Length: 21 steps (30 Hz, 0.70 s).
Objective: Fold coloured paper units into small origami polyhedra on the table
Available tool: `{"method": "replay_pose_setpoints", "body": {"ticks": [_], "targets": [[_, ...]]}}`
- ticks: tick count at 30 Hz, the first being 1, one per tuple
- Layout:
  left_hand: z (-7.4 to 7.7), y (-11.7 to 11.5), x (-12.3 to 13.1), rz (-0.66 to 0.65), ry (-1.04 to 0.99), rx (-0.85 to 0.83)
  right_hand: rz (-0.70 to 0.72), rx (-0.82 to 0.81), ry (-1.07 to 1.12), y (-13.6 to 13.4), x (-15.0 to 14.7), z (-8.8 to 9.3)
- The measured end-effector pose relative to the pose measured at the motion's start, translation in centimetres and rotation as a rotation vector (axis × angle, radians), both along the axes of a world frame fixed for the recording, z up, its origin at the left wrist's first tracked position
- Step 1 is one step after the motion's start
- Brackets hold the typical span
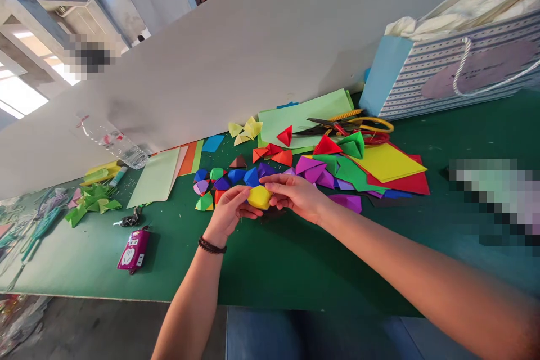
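My left hand (230, 211) and my right hand (295, 194) together hold a yellow folded paper piece (259, 197), pressing it from both sides. Its shape looks like a rounded origami unit, partly hidden by my fingers. Just beyond my hands lies a loose group of folded origami pieces (223, 180) in blue, purple, green and red. Folded magenta pieces (310, 169) lie right next to my right hand's fingers. A dark beaded bracelet (212, 245) circles my left wrist.
Sheets of yellow and red paper (386, 162) and scissors (333, 125) lie on the green table mat (270, 259). A striped paper bag (459, 73) stands at the back right. A plastic bottle (116, 143), a purple pouch (134, 250) and keys (129, 217) lie left.
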<state>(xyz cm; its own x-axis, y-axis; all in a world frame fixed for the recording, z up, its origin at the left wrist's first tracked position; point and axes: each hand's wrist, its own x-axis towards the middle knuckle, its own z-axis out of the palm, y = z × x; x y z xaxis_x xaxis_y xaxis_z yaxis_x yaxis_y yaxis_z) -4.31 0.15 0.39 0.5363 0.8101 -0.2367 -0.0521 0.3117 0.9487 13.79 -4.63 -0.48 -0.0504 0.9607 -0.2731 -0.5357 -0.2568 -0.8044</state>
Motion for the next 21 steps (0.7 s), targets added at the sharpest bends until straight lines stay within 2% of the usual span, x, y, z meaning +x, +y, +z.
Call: {"method": "replay_pose_setpoints", "body": {"ticks": [7, 15, 21], "targets": [[0.1, -0.2, 0.2, 0.022, 0.045, 0.012, -0.007, 0.082, -0.098, -0.1, -0.2, -0.3], [0.7, -1.0, 0.6, 0.051, 0.123, 0.160, -0.058, 0.240, -0.449, 0.0, -0.3, -0.8], [0.2, -1.0, 0.8, 0.047, 0.164, 0.215, -0.047, 0.250, -0.482, -0.2, -0.5, -0.6]]}}
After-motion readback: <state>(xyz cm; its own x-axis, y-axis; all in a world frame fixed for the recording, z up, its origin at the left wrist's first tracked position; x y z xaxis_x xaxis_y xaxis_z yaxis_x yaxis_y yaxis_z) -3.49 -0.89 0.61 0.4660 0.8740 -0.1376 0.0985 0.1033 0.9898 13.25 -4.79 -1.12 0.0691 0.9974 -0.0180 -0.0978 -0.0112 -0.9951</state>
